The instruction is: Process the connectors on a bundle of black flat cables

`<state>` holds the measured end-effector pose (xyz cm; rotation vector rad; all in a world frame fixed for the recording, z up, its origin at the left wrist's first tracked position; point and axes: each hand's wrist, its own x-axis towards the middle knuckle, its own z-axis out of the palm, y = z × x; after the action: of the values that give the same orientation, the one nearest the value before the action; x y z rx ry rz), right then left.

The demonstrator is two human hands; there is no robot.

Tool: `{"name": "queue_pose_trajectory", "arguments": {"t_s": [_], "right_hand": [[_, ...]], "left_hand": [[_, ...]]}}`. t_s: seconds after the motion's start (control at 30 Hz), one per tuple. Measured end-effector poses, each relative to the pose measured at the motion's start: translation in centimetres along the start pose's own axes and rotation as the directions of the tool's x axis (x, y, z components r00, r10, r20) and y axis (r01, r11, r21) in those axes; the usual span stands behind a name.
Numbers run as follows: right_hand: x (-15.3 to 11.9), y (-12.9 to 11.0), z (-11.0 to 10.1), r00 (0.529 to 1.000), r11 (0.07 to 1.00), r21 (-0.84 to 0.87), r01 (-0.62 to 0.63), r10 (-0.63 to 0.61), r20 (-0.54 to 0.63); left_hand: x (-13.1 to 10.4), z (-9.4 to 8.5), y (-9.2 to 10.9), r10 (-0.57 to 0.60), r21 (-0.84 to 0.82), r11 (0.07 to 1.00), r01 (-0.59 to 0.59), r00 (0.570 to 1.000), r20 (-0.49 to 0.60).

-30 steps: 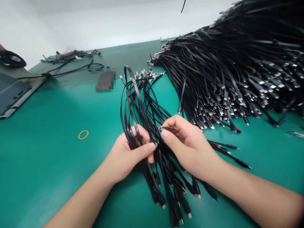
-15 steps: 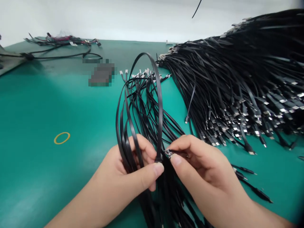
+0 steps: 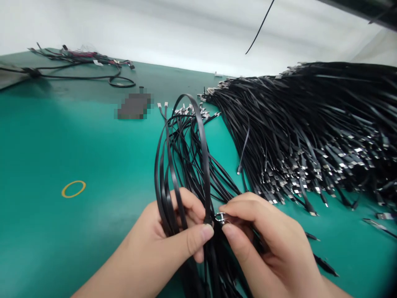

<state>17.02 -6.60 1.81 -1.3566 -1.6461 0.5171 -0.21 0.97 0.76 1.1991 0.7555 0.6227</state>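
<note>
Several flat black cables [image 3: 203, 153] rise in loops from my left hand [image 3: 182, 231], whose fingers are wrapped round them. Its thumb and index finger pinch one cable near a dark connector end. Just to the right, my right hand [image 3: 266, 236] holds a small shiny metal clip [image 3: 221, 217] between thumb and forefinger, close beside that cable end. Whether the clip touches the cable cannot be told. A looser bundle of black cables with silver plugs [image 3: 186, 111] lies behind and below both hands.
A large heap of black cables [image 3: 297, 116] covers the right side of the green table [image 3: 37, 157]. A yellow ring [image 3: 73, 189] lies at left. Thin tangled wires [image 3: 83, 58] are at the back left, near a blurred dark patch [image 3: 135, 106]. Loose plugs lie at lower right.
The camera view has tilted up, so most things sit lower in the picture. The metal clip shows more clearly between my right thumb and forefinger, which are slightly farther apart.
</note>
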Motion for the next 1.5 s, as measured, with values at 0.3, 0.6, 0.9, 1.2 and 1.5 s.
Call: {"name": "queue_pose_trajectory", "arguments": {"t_s": [0.3, 0.6, 0.9, 1.2, 1.5], "right_hand": [[-0.26, 0.47, 0.00, 0.991, 0.983, -0.125, 0.135, -0.132, 0.033], [-0.60, 0.57, -0.10, 0.988, 0.982, -0.114, 0.151, -0.147, 0.043], [-0.20, 0.76, -0.23, 0.973, 0.942, -0.245, 0.229, -0.219, 0.066], [-0.44, 0.63, -0.46, 0.983, 0.946, -0.274, 0.171, -0.145, 0.112], [0.04, 0.63, -0.92, 0.997, 0.933, -0.356, 0.053, -0.071, -0.037]], "left_hand": [[0.12, 0.04, -0.03, 0.008, 0.037, 0.999, -0.007, 1.000, -0.024], [0.23, -0.01, 0.24, 0.013, 0.026, 1.000, -0.012, 0.999, -0.044], [0.15, 0.19, 0.34, -0.018, 0.085, 0.996, 0.024, 0.998, -0.064], [-0.08, 0.05, 0.19, 0.013, 0.148, 0.989, -0.002, 0.997, -0.075], [0.09, 0.20, 0.24, 0.013, 0.165, 0.986, -0.001, 0.997, -0.074]]}}
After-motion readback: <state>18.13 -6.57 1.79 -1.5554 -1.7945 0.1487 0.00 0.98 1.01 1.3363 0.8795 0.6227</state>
